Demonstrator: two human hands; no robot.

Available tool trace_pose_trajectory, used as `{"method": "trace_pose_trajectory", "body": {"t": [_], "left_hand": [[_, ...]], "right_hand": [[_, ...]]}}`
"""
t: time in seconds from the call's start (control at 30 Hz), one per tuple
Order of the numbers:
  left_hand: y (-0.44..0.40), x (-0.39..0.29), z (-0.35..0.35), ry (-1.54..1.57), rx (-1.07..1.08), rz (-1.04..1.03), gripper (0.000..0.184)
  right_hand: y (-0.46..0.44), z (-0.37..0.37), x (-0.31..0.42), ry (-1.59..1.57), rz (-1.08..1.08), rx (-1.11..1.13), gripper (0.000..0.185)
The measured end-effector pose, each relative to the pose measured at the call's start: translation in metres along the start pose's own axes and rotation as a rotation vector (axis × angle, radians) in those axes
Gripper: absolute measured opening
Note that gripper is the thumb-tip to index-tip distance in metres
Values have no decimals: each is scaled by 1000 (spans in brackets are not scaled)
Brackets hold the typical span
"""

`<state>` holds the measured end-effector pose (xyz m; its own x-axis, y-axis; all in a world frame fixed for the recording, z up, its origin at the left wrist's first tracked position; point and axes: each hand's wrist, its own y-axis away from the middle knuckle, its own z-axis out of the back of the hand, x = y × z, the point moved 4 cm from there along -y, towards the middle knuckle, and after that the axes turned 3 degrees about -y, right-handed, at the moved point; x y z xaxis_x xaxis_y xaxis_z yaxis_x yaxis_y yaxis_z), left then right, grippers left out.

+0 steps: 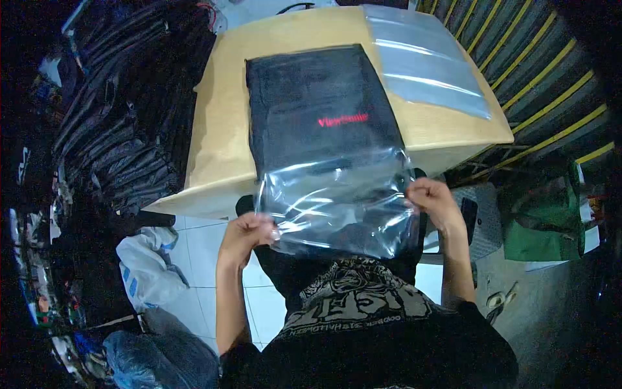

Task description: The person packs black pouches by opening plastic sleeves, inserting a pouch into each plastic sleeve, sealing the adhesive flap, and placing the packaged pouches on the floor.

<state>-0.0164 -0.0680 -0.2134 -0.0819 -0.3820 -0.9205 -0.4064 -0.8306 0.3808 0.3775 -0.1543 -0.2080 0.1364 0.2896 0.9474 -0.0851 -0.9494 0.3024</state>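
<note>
A flat black fabric bag (304,91) with red "ViewSonic" lettering lies on the wooden table. Its near end is inside or under a clear plastic bag (337,207); I cannot tell which. The plastic hangs over the table's front edge towards my lap, creased and shiny. My left hand (246,236) pinches its left edge near the lower corner, fingers closed. At the right edge, somewhat higher, my right hand (431,201) grips the plastic between thumb and fingers.
Flat clear plastic bags (427,58) lie on the table's (220,129) far right. A tall pile of black fabric bags (129,117) stands at left. White sack (149,266) and blue plastic bag (159,353) sit on the floor; a green bag (541,220) is at right.
</note>
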Motion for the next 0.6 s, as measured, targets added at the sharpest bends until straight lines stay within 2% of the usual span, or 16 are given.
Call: {"method": "trace_pose_trajectory", "body": {"t": [0.03,0.07,0.1,0.13,0.17,0.2,0.23,0.27,0.33,0.37,0.47,0.53,0.6], "left_hand": [[9,0,-5,37,45,13,30],[14,0,-10,75,89,25,34],[11,4,-10,191,88,-7,50],[4,-1,-13,198,140,-83,51],[-1,-9,-22,225,107,-32,46],[-5,-18,-29,251,74,15,41],[-18,-4,-22,165,23,80,28],[-13,-21,-39,75,-93,73,20],[-5,-10,-40,192,-91,59,20],[5,-10,-40,97,-110,64,15],[45,-31,-48,120,-87,-36,7],[78,-67,-44,91,-106,-213,13],[121,-98,-25,-47,-284,-338,18]], "right_hand": [[6,3,-7,-30,15,113,24],[5,3,-6,-180,26,73,27],[2,0,-6,-331,35,32,30],[0,-5,-8,-485,36,-12,33],[-8,-11,2,-356,106,54,41],[-15,-13,3,-301,50,62,41],[-21,-15,2,-247,-5,70,40],[-24,-17,1,-192,-56,79,39],[-19,-12,-6,-211,-32,115,22],[-6,-15,-4,-225,-13,104,17],[26,-27,25,-181,70,100,14],[45,-36,62,-121,137,119,19],[50,-46,110,-135,293,357,26]]}}
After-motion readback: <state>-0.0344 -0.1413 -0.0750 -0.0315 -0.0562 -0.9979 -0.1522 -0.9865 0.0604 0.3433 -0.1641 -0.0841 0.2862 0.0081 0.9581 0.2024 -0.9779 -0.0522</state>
